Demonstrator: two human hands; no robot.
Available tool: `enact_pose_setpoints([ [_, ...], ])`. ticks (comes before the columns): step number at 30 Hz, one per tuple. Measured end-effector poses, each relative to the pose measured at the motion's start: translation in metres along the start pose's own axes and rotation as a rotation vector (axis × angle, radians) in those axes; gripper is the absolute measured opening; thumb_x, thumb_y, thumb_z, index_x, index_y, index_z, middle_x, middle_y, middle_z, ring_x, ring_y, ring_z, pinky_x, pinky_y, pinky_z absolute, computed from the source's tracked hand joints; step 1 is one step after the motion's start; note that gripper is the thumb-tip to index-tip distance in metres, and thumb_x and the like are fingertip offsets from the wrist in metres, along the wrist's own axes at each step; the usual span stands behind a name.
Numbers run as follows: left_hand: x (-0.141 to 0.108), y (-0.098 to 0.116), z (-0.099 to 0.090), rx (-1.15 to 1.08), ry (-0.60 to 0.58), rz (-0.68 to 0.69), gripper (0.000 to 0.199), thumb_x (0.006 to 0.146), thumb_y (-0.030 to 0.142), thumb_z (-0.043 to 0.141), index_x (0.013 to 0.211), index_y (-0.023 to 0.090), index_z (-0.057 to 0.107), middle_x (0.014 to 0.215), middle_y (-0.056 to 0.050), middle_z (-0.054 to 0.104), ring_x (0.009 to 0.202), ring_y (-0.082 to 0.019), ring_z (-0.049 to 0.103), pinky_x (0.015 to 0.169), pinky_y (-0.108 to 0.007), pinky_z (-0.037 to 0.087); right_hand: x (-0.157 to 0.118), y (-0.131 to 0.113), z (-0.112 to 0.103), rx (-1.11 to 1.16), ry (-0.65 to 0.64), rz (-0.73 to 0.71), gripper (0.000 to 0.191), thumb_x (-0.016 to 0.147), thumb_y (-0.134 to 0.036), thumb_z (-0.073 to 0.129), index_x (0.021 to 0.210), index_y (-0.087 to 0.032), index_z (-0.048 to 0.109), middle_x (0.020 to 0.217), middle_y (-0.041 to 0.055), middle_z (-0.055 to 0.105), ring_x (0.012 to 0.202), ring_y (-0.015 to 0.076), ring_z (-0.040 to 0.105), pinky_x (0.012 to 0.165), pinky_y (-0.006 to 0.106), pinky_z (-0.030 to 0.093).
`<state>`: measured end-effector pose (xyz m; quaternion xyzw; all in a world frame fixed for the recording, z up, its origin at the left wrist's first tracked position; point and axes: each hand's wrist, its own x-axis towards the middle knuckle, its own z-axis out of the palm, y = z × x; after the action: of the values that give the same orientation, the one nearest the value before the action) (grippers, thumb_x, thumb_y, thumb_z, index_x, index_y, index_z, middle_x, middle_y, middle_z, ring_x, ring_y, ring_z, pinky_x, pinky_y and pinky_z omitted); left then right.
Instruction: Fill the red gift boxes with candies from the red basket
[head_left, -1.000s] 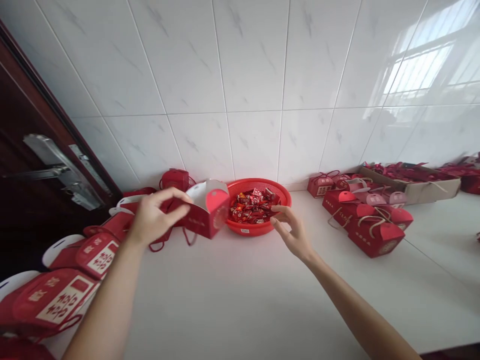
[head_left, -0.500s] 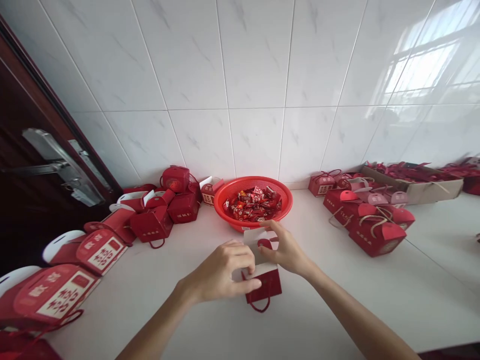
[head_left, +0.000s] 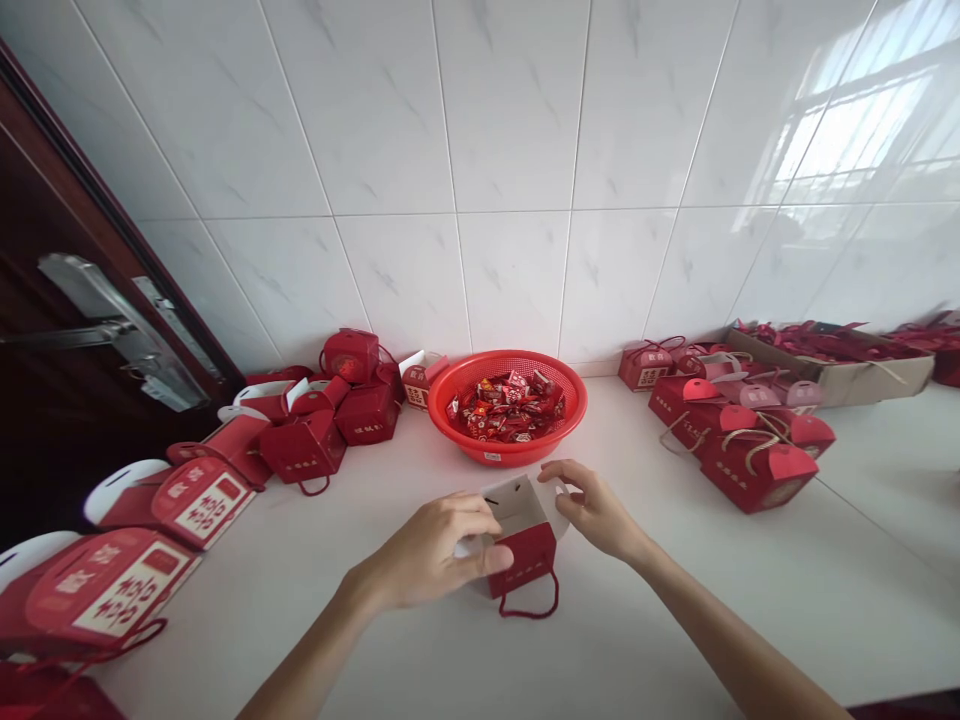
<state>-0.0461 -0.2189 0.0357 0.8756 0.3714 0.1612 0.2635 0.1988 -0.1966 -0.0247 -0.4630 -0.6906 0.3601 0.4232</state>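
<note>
A small red candy box point(head_left: 523, 557) stands open on the white tabletop in front of me, its white inside facing up and a red cord handle point(head_left: 534, 612) hanging at the near side. My left hand point(head_left: 442, 545) grips its left side, thumb on the front face and fingers at the left flap. At the right, my right hand point(head_left: 592, 508) has bent fingers on the white side flap point(head_left: 551, 505). Just beyond the box is a red plastic basket point(head_left: 506, 455) of wrapped candies point(head_left: 510, 408). The candy box's interior shows no candies.
Several red gift boxes point(head_left: 304, 447) line the table's left side, some with raised flaps. More boxes with cord handles point(head_left: 757, 475) stand at the right, before a cardboard tray point(head_left: 874, 380) of red items. A tiled wall point(head_left: 510, 270) rises behind; a door handle point(head_left: 97, 335) is at far left.
The candy box has turned and its top has opened wider, showing the white inside. My right hand has moved slightly right and down, from the back panel to the right flap.
</note>
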Motion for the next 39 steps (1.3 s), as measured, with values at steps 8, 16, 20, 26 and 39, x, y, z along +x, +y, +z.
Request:
enact_pose_setpoints([
  [8,0.016,-0.008,-0.017,-0.205,0.196,0.031,0.037,0.097,0.044,0.046,0.087,0.02,0.072,0.085,-0.004,0.071,0.079,-0.018,0.065,0.073,-0.027,0.051,0.049,-0.014,-0.032,-0.005,0.011,-0.185,0.019,0.089,-0.035,0.057,0.099,-0.021,0.066,0.103,0.007,0.072,0.092,0.0211,0.069,0.08,0.035,0.056],
  [16,0.101,-0.053,-0.055,-0.004,0.346,-0.147,0.027,0.09,0.035,0.052,0.098,0.019,0.074,0.103,-0.005,0.076,0.095,-0.021,0.07,0.089,-0.032,0.054,0.161,-0.003,-0.03,-0.601,-0.03,0.09,0.024,0.088,-0.009,0.052,0.108,-0.014,0.064,0.112,0.0117,0.07,0.104,0.026,0.064,0.088,0.035,0.05],
  [20,0.14,-0.089,-0.059,0.178,0.262,-0.345,0.035,0.088,0.013,0.045,0.107,0.017,0.073,0.116,-0.007,0.074,0.106,-0.022,0.069,0.097,-0.032,0.051,0.18,0.01,-0.012,-0.695,-0.205,0.168,0.021,0.09,-0.018,0.062,0.111,-0.014,0.064,0.115,0.0123,0.067,0.103,0.0252,0.064,0.088,0.038,0.052],
  [26,0.17,-0.13,-0.046,0.272,0.048,-0.472,0.055,0.067,0.002,0.061,0.118,0.02,0.069,0.126,-0.011,0.069,0.115,-0.028,0.066,0.095,-0.033,0.052,0.184,0.025,-0.01,-0.772,-0.366,0.22,0.032,0.095,-0.035,0.059,0.123,-0.018,0.059,0.124,0.0092,0.061,0.105,0.0214,0.063,0.089,0.043,0.055],
  [39,0.173,-0.131,-0.039,0.199,0.136,-0.404,0.032,0.079,0.013,0.059,0.107,0.019,0.075,0.111,-0.008,0.075,0.093,-0.024,0.072,0.083,-0.028,0.055,0.187,0.034,-0.012,-0.592,-0.203,0.163,0.009,0.07,-0.012,0.064,0.076,-0.018,0.066,0.076,0.002,0.067,0.07,0.0173,0.061,0.062,0.025,0.042],
])
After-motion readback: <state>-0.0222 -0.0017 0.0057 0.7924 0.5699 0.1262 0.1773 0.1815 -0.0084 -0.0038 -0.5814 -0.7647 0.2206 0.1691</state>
